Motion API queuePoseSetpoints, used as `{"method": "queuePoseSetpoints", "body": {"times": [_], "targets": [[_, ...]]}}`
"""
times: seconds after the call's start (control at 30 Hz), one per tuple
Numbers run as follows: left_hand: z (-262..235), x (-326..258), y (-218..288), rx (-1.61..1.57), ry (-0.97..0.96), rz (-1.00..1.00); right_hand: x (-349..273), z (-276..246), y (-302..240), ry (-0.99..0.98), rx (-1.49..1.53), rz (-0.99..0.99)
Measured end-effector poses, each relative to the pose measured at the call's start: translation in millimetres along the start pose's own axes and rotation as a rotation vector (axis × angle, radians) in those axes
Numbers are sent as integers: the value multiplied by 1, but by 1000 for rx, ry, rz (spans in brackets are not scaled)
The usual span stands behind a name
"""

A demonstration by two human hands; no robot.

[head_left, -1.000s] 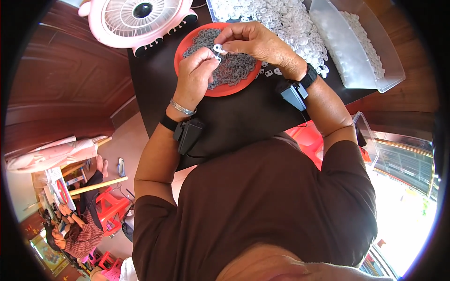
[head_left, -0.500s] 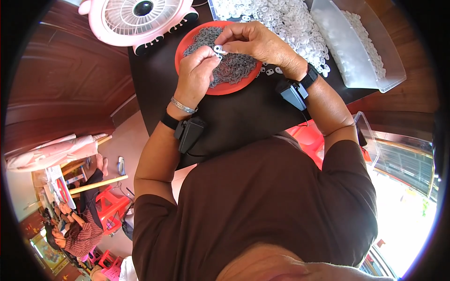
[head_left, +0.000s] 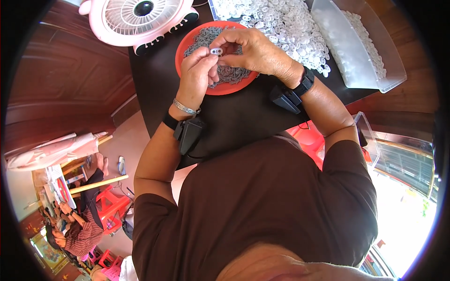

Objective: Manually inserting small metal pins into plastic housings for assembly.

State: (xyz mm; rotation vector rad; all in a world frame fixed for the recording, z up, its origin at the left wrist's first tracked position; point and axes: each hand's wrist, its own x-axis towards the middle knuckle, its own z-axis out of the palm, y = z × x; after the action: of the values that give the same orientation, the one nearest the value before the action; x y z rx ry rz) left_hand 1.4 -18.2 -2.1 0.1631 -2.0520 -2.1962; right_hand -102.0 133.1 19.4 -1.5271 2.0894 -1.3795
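While both hands pinch small white oval plastic piece [head_left: 216,51], left hand [head_left: 199,75], right hand [head_left: 255,52] grip over round red plate [head_left: 183,49].

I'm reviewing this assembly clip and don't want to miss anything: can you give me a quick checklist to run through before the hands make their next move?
1. Small white piece pinched between left hand and right hand: ok.
2. Piece held over the red plate, so a drop lands there: ok.
3. Grey parts left in the plate: ok, plenty.
4. White ring pile close to the right hand: ok.
5. Grey part already fitted to the piece: cannot tell, fingers cover it.
6. Pink fan apart from both hands: ok.
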Motion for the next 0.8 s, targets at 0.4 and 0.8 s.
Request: {"method": "queuePoseSetpoints", "body": {"times": [0.4,0.8], "targets": [[2,0,2,61,42,-61,-3,11,-7,161,-291,-223],[-3,0,-1,-48,68,-16,-4,14,-5,157,-343,-318]]}}
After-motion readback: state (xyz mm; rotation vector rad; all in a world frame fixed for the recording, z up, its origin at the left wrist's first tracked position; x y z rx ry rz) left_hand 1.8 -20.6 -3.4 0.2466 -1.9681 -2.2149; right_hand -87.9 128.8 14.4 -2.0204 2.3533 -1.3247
